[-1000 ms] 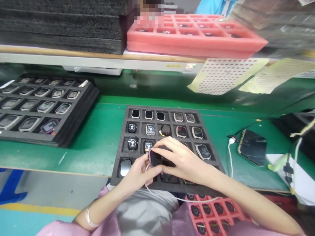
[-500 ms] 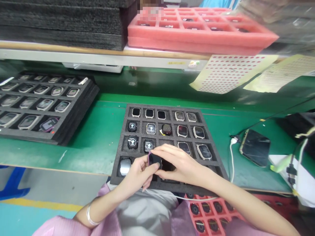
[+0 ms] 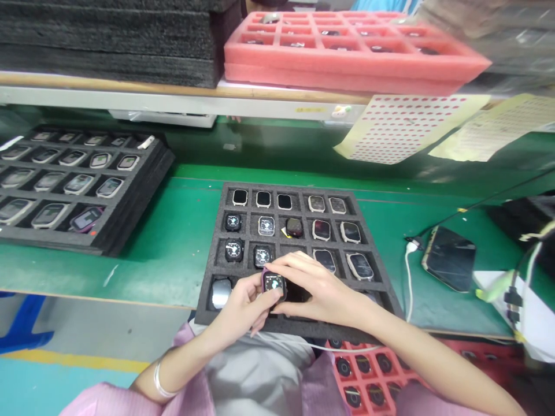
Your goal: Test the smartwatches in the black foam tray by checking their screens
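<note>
Right, the watch [image 3: 274, 283] sits in both hands over the near part of the black tray [image 3: 211, 274], its lit screen facing up toward the wearer, purple edge to the left. Its long axis runs roughly near to far, the near end leaning a touch right. The left hand [image 3: 248, 306] grasps it from the left, thumb lying across the near part of the screen; the right hand [image 3: 318, 283] closes in from the right, a fingertip on the far left corner and the thumb down by the near end. Under them, the tray shows five watches in its far row, and five more in the next, the middle one beside a yellow tag [image 3: 285, 233]. The third row is partly covered by the right hand, and the near row shows a watch at its left end. Over on the left, a second tray [image 3: 139, 179] holds rows of watches, a purple-edged one in its near right pocket. Up on the shelf [image 3: 169, 105], a pink tray [image 3: 347, 81] carries small dark pieces, while a lower pink tray [image 3: 359, 381], near right, holds round ones. And there's the change: half a second ago that screen was dark, now a face glows, with the hands barely shifted.
</note>
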Demonstrator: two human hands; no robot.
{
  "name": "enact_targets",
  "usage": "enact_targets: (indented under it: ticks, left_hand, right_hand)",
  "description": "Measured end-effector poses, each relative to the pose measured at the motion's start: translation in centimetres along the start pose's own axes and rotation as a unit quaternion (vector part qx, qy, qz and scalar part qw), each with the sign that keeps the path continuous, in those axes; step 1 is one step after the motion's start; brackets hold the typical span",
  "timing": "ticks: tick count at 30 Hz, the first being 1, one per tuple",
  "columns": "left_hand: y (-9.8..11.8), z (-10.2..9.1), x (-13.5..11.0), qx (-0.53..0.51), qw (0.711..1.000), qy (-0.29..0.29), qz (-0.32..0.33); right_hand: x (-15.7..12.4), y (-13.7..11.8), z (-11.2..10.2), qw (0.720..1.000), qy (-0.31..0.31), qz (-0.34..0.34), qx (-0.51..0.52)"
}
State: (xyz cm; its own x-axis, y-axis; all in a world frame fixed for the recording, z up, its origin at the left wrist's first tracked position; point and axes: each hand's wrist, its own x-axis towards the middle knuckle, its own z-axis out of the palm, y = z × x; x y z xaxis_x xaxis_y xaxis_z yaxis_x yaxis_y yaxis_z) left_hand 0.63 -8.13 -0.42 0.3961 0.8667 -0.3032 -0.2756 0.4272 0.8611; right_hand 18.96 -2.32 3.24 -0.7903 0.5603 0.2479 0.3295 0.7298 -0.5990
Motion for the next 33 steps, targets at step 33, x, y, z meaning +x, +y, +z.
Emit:
enact_targets:
  ticks: [33]
  left_hand:
    - [0.2,2.3,0.3,0.09,0.992,-0.089,-0.004]
  right_hand:
    - [-4.2,2.3,-4.8,0.929,-0.125,0.17,-0.304]
